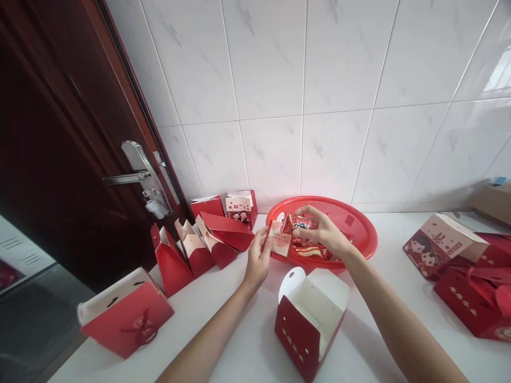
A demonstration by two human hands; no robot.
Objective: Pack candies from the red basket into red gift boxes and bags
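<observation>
My left hand (258, 256) grips a small pink and red printed packet (280, 239) at the near left rim of a red plastic basket (369, 234). Over the basket, my right hand (319, 229) has its thumb and index finger curved toward the packet's upper right; whether they hold anything is hard to tell. Red wrapped packets (309, 252) lie in the basket. Just in front of it stands an open red box (297, 340) with a white inside, its flaps up and nothing visible in it.
Several red boxes (171, 260) line the left side by the door (72, 106), with a red bag-shaped box (130, 319) nearer. At the right are a pink and red box (443, 244) and a red box with a bow (473, 300). A tiled wall (271, 154) rises behind.
</observation>
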